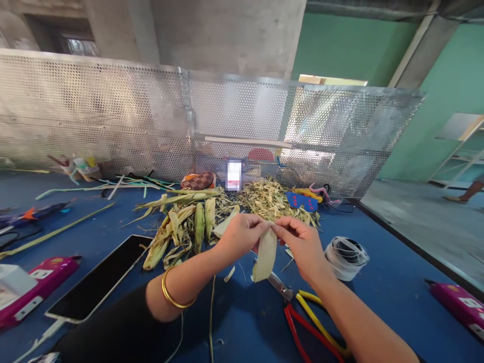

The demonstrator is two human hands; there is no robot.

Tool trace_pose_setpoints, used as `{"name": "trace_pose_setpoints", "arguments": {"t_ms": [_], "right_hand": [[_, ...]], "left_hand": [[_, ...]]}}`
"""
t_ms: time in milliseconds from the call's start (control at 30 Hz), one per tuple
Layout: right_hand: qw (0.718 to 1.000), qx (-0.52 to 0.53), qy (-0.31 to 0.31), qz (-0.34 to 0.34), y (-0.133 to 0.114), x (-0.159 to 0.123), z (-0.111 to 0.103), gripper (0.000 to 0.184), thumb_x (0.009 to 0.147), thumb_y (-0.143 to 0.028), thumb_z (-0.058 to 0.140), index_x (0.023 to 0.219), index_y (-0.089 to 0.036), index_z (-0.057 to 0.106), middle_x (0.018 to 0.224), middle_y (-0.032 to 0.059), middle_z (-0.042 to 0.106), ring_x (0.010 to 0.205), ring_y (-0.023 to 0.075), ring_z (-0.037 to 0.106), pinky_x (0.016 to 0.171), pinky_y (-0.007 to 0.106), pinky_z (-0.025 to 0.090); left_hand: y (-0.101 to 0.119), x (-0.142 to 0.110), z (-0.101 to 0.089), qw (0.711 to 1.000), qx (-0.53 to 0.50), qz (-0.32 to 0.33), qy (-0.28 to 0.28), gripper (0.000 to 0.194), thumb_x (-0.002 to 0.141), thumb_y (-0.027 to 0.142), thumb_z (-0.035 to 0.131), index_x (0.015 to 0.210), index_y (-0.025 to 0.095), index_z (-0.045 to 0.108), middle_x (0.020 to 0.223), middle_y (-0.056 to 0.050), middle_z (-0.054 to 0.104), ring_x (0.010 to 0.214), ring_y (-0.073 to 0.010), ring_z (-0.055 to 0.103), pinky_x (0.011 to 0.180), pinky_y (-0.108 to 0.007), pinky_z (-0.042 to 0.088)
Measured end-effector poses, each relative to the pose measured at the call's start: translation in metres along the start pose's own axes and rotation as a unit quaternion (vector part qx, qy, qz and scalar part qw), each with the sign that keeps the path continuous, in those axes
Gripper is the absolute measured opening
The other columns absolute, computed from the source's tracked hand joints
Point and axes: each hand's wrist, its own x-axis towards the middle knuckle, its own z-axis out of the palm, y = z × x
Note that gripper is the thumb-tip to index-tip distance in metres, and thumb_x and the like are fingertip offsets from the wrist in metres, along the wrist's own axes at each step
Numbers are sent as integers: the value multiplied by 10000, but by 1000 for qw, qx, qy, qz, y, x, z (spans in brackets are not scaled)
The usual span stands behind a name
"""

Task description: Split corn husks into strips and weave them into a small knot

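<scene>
Pinching a pale husk strip (264, 256), both hands (242, 234) (303, 247) partly hide its upper edge.

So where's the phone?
In the head view, the phone lies on the blue table at lower left, between a purple power strip and the left arm's black sleeve.
</scene>
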Motion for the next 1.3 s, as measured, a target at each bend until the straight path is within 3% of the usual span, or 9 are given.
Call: {"name": "trace_pose_setpoints", "arguments": {"t_ms": [133, 433, 733, 967, 1167, 1300], "right_hand": [[1000, 21, 8, 10, -4, -3, 3, 201, 689, -378, 682, 792, -205, 693, 716, 13, 662, 653, 157, 560, 593, 273, 451], [998, 38, 34, 23, -2, -1, 4, 188, 632, -370, 728, 687, -193, 691, 603, -3, 624, 585, 141, 525, 561, 275, 449], [994, 89, 54, 43, 0, -1, 5, 171, 597, -341, 754, 631, -188, 686, 561, -12, 604, 547, 124, 505, 536, 266, 428], [992, 108, 56, 38, 1, -1, 6, 129, 602, -299, 735, 673, -195, 708, 601, -13, 622, 564, 119, 501, 554, 263, 424], [993, 112, 39, -1, 4, -1, 7, 116, 666, -302, 699, 669, -192, 660, 606, -27, 585, 581, 112, 478, 550, 240, 400], [998, 43, 31, -41, 6, -3, 6, 148, 737, -327, 639, 690, -190, 611, 610, -27, 555, 575, 118, 467, 523, 235, 378]], "left_hand": [[-1, 0, 0, 999, 30, 23, 6, 245, 795, 332, 517, 595, 197, 559, 473, 26, 522, 404, -102, 499, 405, -213, 415], [-1, 0, -1, 998, 55, 31, 24, 228, 797, 336, 528, 646, 179, 597, 516, 11, 565, 441, -99, 506, 433, -204, 393], [-2, -1, 1, 991, 89, 90, 46, 272, 813, 347, 518, 630, 161, 596, 524, 26, 516, 467, -78, 443, 457, -193, 347], [0, -2, 2, 994, 64, 84, 25, 257, 810, 340, 512, 656, 156, 602, 548, 17, 521, 483, -83, 457, 457, -193, 364], [0, -2, 2, 997, 42, 70, 11, 245, 803, 352, 512, 691, 158, 610, 575, -2, 548, 519, -112, 516, 490, -224, 442], [-1, -3, 3, 995, 55, 81, 22, 248, 807, 341, 509, 659, 161, 593, 561, 4, 533, 524, -110, 513, 501, -220, 437]]}}
